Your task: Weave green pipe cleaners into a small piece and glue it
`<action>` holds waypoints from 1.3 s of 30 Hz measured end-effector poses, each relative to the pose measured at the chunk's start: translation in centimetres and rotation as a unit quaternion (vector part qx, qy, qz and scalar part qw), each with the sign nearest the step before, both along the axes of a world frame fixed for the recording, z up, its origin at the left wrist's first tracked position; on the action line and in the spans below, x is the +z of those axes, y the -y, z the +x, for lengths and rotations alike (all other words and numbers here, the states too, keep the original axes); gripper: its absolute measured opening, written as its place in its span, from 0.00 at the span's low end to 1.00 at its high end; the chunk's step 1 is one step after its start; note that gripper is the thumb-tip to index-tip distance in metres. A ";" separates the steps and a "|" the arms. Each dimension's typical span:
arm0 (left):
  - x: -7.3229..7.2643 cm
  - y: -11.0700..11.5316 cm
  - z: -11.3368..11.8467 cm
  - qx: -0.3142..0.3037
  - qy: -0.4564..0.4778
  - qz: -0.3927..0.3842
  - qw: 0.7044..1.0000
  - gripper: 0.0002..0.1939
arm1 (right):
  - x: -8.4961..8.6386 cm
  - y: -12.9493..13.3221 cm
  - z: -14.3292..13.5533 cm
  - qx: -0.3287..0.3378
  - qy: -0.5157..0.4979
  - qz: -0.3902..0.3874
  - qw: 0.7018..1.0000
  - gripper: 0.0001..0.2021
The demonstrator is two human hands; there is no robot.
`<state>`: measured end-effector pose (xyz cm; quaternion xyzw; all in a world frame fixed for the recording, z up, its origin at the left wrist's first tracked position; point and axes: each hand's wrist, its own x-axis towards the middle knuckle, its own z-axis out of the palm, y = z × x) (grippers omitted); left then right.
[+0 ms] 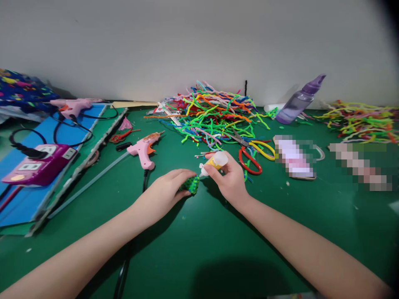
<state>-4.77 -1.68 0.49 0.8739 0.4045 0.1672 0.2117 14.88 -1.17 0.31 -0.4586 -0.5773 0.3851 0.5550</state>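
Note:
My left hand [171, 187] is closed around a small green-and-blue piece [193, 185] that looks bundled or woven from pipe cleaners; the fingers cover much of it. In my right hand [230, 179] is a small white glue bottle [220, 159] with a yellow label, tilted so its nozzle points down to the left. The nozzle tip is at the upper right edge of the green-and-blue piece; whether they touch I cannot tell. Just beyond the right hand lie scissors [249, 155] with one red and one yellow handle, blades apart.
A pile of pipe cleaners [215, 112] lies by the wall, with another pile [368, 120] at right. A pink glue gun [141, 150], its cord running toward me, lies left of my hands. Further left is a purple power strip [40, 165]. A purple bottle [297, 101] and phone [293, 158] are at right.

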 end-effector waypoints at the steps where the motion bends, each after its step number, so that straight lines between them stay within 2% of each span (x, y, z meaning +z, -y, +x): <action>1: -0.1 0.0 0.0 0.000 0.004 0.001 1.000 0.19 | -0.1 0.1 0.0 -0.001 -0.007 0.000 1.000 0.13; 8: -0.4 -0.1 -0.7 0.028 0.001 0.015 0.999 0.19 | -0.4 0.4 -0.2 -0.004 0.021 0.013 1.000 0.13; 11: -0.5 -0.2 -0.9 0.033 0.002 0.017 0.999 0.19 | -0.2 0.5 -0.3 -0.016 -0.003 -0.005 1.000 0.13; 16: -0.6 -0.2 -0.9 0.020 -0.001 0.015 1.000 0.19 | 0.1 0.6 -0.7 -0.004 -0.076 -0.035 0.996 0.11; 20: -0.5 -0.4 -0.9 -0.017 -0.009 0.050 0.999 0.19 | -0.3 0.3 -0.5 -0.024 -0.039 -0.012 0.999 0.10; 23: -0.2 -0.6 -1.1 -0.013 -0.015 0.077 0.997 0.19 | -0.7 -0.2 -0.1 -0.049 -0.035 -0.001 0.998 0.09; 29: 0.6 -0.6 -1.1 -0.015 -0.004 0.023 1.000 0.26 | -1.0 -0.9 0.2 -0.042 -0.055 -0.004 0.998 0.09; 35: 0.5 -0.6 -0.9 0.013 0.025 0.009 1.000 0.18 | -1.1 -1.3 0.3 -0.041 -0.072 0.000 0.997 0.08; 39: 0.2 -0.5 -1.1 0.035 0.046 0.068 0.996 0.15 | -1.3 -1.7 0.4 -0.037 -0.095 0.001 0.995 0.10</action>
